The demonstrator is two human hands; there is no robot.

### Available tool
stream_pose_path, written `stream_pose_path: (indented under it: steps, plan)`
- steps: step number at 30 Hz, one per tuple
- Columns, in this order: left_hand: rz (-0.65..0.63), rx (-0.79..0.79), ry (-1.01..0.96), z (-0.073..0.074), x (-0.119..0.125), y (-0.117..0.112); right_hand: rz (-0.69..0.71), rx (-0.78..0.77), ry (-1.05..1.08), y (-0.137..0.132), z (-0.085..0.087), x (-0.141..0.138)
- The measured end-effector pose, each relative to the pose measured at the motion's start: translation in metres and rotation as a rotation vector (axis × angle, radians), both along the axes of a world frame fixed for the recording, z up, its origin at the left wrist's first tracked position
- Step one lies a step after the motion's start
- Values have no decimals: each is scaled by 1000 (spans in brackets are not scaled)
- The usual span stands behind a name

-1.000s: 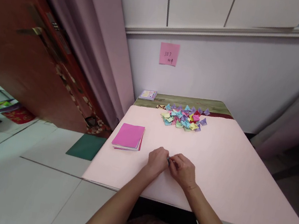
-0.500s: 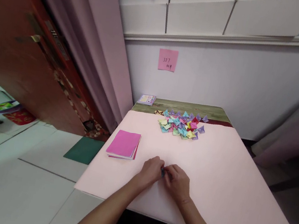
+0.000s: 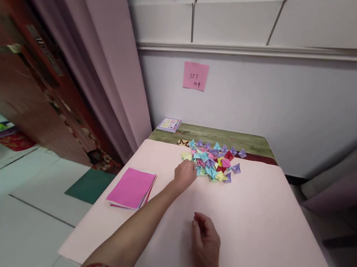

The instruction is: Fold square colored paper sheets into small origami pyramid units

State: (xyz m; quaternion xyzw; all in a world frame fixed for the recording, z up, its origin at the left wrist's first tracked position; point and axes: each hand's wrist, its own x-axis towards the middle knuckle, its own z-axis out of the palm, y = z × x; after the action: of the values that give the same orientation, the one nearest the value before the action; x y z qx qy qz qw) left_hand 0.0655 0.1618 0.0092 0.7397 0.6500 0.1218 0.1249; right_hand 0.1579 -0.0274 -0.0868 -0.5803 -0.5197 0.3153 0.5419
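My left hand (image 3: pixel 186 175) reaches to the near left edge of a pile of small folded paper pieces (image 3: pixel 210 159) in blue, purple, yellow, green, pink and red. Its fingers are curled closed, and whatever they hold is hidden behind the knuckles. Nearer to me, my right hand (image 3: pixel 206 244) rests over the pale pink table cover (image 3: pixel 256 239). Its fingers are loosely bent, with the thumb apart and nothing between them. Left of my left forearm lies a stack of square paper (image 3: pixel 132 188), with a magenta sheet on top.
A small stack of printed cards (image 3: pixel 169 125) sits at the table's back left corner. Behind the table is a wall with a pink note (image 3: pixel 195 76). A purple curtain (image 3: pixel 120 72) and a reddish-brown door (image 3: pixel 33 94) stand to the left.
My hands were together over a small dark blue piece near the table's front. The left has moved forward to the pile; the right has stayed back and opened. The view has shifted slightly.
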Motion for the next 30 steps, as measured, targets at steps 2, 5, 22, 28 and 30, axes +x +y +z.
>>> stream_pose_path:
  steps: [2,5,22,28,30]
  plan:
    - [46,-17,-13,-2,8,18,8,0,-4,0,1,-1]
    - [89,-28,-47,-2,15,35,19,7,-22,1,2,-1]
    - [117,345,-319,0,-146,-65,98,-29,-148,1,0,1]
    - [239,416,-179,-21,-193,-110,84,-37,-221,-1,-1,5]
    - [250,403,-152,-25,-198,-122,77,-52,-247,-1,-2,5]
